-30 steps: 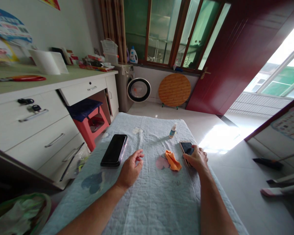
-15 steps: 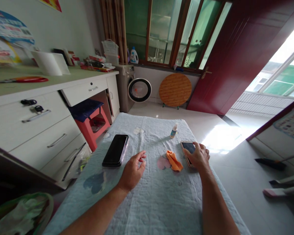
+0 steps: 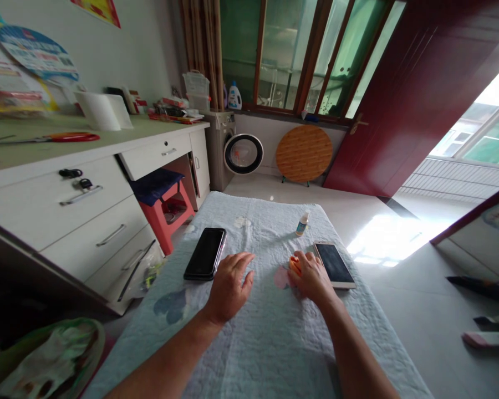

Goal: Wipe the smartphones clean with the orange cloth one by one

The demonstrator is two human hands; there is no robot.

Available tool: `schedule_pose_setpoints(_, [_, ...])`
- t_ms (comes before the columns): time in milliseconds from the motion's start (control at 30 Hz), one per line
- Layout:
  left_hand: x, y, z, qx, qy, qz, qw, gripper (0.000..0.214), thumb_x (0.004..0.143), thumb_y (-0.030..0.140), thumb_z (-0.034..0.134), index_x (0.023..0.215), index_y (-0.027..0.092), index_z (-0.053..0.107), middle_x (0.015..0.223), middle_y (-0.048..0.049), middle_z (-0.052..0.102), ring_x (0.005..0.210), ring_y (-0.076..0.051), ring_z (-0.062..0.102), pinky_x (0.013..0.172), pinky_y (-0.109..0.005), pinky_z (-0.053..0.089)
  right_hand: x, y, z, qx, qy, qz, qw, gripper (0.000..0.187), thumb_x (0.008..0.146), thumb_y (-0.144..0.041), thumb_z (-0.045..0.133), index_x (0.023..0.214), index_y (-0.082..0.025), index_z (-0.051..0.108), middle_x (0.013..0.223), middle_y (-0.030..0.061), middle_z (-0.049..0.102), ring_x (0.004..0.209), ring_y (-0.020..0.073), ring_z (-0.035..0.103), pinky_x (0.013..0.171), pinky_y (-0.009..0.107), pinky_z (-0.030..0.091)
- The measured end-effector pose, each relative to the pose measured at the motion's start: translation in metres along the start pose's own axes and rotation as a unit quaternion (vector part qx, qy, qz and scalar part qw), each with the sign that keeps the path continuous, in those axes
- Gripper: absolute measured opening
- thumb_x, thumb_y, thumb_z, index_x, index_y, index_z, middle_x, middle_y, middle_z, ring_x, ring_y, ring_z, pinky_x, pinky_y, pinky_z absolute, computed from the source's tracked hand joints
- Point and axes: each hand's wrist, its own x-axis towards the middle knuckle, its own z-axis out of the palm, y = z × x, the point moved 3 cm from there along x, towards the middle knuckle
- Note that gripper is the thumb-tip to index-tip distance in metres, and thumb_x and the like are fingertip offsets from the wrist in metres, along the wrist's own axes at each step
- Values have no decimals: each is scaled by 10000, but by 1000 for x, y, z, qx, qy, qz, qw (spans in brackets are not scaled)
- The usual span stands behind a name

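My right hand (image 3: pixel 311 275) is closed over an orange cloth (image 3: pixel 294 266), which shows only at the fingertips. Just right of that hand lies a smartphone with a light frame (image 3: pixel 336 266), flat with its dark screen up. My left hand (image 3: pixel 232 288) hovers over the bedspread with fingers apart and nothing in them. Beside it, to the left, a larger black phone (image 3: pixel 205 253) lies face up. Beyond the cloth stands a small spray bottle (image 3: pixel 303 224) with a white top, upright.
A pale blue bedspread (image 3: pixel 261 354) covers the surface under everything. On the left stand a white drawer desk (image 3: pixel 87 202) and a red stool (image 3: pixel 170 213). A waste basket (image 3: pixel 95 346) sits at lower left. A washing machine (image 3: pixel 220 149) and folded round table (image 3: pixel 304 152) are behind.
My right hand has left the light-framed phone and moved left onto the orange cloth. That phone now lies uncovered. My left hand stays near the black phone; the view has shifted slightly.
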Motion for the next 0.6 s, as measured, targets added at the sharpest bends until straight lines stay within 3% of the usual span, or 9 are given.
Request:
schedule_pose_setpoints(167, [8, -10, -20, 71, 55, -30, 995, 356, 859, 209, 499, 1211, 213, 550, 1212, -91, 593, 1135, -277, 521, 1032, -435, 326, 0, -1, -2, 22, -14, -3, 1000, 211, 913, -297, 439, 965, -193, 614, 913, 59, 570, 843, 166, 546, 753, 249, 362])
schedule_pose_setpoints(300, [15, -28, -37, 164, 98, -97, 977, 417, 845, 271, 535, 1252, 183, 512, 1313, -135, 506, 1186, -335, 466, 1041, -482, 280, -1, -5, -7, 54, -19, -6, 998, 153, 893, -243, 469, 885, -187, 611, 880, 41, 577, 798, 142, 547, 733, 227, 359])
schedule_pose_setpoints(433, [17, -48, -44, 264, 62, -156, 950, 548, 782, 356, 606, 1254, 104, 487, 1264, -215, 500, 1106, -384, 497, 949, -501, 351, -2, -6, -7, 69, -3, -16, 997, 113, 866, -226, 505, 891, -187, 609, 877, 35, 577, 805, 145, 540, 742, 228, 356])
schedule_pose_setpoints(600, [16, -60, -48, 335, -21, -203, 920, 605, 783, 457, 587, 1261, 103, 476, 1063, -175, 586, 994, -343, 558, 859, -421, 417, -1, -5, -1, 94, -2, -33, 995, 88, 847, -214, 519, 865, -185, 601, 872, 41, 575, 820, 150, 533, 756, 230, 354])
